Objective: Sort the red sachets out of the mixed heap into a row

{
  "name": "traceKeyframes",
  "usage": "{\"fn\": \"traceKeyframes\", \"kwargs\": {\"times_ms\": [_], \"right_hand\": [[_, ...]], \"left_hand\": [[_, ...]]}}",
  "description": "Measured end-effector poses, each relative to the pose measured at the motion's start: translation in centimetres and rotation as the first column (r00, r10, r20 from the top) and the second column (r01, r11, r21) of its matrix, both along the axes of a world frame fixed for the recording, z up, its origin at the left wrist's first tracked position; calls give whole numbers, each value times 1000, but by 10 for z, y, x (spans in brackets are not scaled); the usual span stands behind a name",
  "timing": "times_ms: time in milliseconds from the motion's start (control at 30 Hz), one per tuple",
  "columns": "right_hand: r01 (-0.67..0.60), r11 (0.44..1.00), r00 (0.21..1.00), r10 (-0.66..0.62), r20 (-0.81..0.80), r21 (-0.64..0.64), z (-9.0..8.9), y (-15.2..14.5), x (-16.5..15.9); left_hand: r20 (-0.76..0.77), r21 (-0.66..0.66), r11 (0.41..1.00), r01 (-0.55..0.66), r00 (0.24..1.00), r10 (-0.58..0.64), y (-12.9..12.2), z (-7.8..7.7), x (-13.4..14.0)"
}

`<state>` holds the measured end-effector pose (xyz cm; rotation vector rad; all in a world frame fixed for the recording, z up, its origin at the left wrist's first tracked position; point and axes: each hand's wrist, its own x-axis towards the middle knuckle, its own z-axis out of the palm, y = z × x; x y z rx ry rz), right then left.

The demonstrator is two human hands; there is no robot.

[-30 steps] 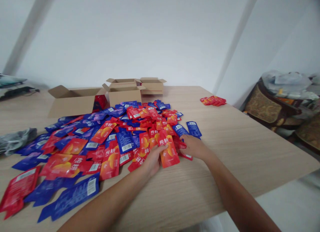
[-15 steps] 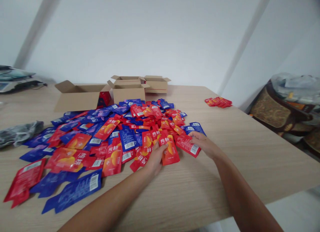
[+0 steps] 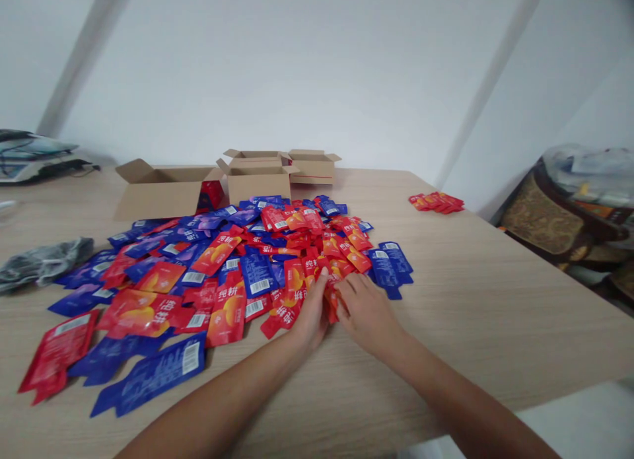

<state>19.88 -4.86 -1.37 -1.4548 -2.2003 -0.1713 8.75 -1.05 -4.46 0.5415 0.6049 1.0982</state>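
My left hand and right hand are holding red pouches together at the near edge of the mixed heap.

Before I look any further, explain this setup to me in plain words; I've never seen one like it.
There is no machine here: you are looking at a person's own bare arms. The view comes from one camera worn on that person's head, facing forward and down.

On the wooden table lies a loose heap of red and blue packets. Behind it stand open cardboard boxes. A small group of red packets lies apart, far right, and a crumpled grey cloth-like thing lies at the left.

The left hand holds red packaging, and the fingers of the right hand are against it. They cover most of it, so I can't say how many packets are there.
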Motion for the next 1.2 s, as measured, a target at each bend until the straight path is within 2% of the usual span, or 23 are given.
{"fn": "traceKeyframes", "kwargs": {"times_ms": [67,133,200,300,400,500,633,767,800,867,933,1000,1067,1133,1200], "right_hand": [[-43,999,999,43,-21,-10,-1,2,2],[-41,999,992,40,-124,-1,2,8,15],[32,999,960,-29,-280,8,5,17,35],[172,983,839,-181,-513,-66,4,28,60],[199,968,717,-251,-650,-155,-3,32,67],[156,964,659,-264,-704,-215,-9,32,63],[162,965,673,-262,-692,-209,-12,33,61],[227,968,796,-249,-551,-110,-13,32,60],[243,966,839,-253,-482,-83,-13,30,57],[227,974,920,-224,-320,-28,-11,23,47],[96,995,980,-91,-179,21,-7,16,34],[-106,993,987,111,-114,45,-4,10,23],[-197,978,958,207,-197,68,-3,8,18],[-108,991,909,131,-395,79,-6,11,18],[-13,1000,820,-4,-573,-25,-11,16,20]], "left_hand": [[-3,9,1000,-20,1000,20,1,1,-2],[1,15,999,-41,999,41,2,2,-3],[-29,20,999,-43,999,43,2,0,-4],[-183,66,998,24,983,-12,1,-5,-3],[-392,240,963,119,920,-16,-3,-12,0],[-530,437,879,192,845,79,-8,-16,5],[-574,544,820,177,791,210,-18,-22,12],[-591,595,790,150,748,303,-17,-23,11],[-580,588,800,115,750,318,-14,-20,10],[-532,510,860,32,797,286,-7,-11,5],[-419,350,937,-13,892,169,2,1,1],[-268,190,981,-35,959,86,8,12,-2],[-161,107,990,-95,981,111,13,21,-5],[-111,102,982,-157,979,168,15,28,-6],[-94,130,973,-192,974,205,15,33,-7]]}}
